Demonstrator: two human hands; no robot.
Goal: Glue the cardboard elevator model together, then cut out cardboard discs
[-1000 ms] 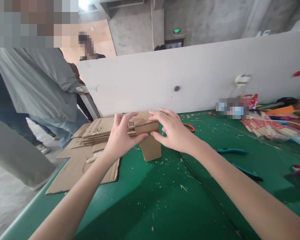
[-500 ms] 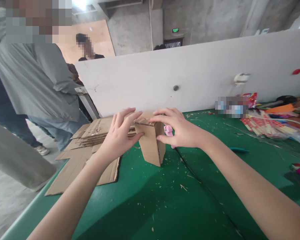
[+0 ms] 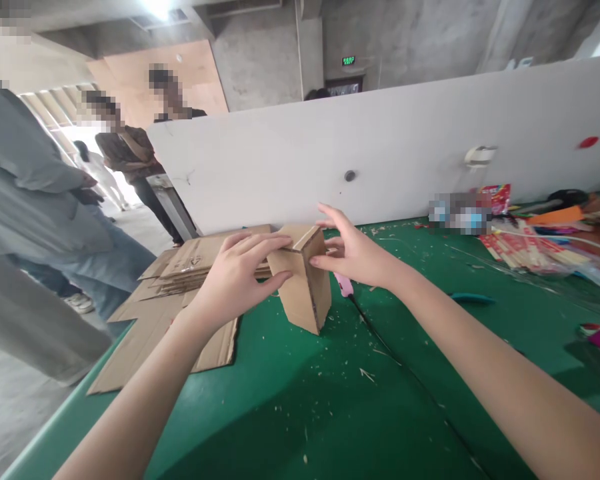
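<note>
- Since half a second ago, both of my hands have shifted on the small upright brown cardboard box (image 3: 303,287): the left has slid across its top, and the right has opened and drawn back from its far side.
- Readable writing is scarce: a green lit exit sign (image 3: 349,61) glows on the far concrete wall, its characters too small to make out, and the red printed packets (image 3: 495,195) by the white partition are too blurred to read.
- My left hand (image 3: 240,277) lies flat and loosely open, fingers stretched along the box's top edge and the thumb pressing its near face.
- My right hand (image 3: 353,250) is spread open, fingers fanned, with the fingertips touching the box's upper right corner; it grips nothing.
- That box stands on the green table (image 3: 330,413), just right of a stack of flattened brown cardboard sheets (image 3: 190,267).
- Just beside the box on its right, under my right hand, lies a pink glue gun (image 3: 344,285), its black cord (image 3: 380,340) trailing towards me.
- Bystanders stand to the left, off the table.
</note>
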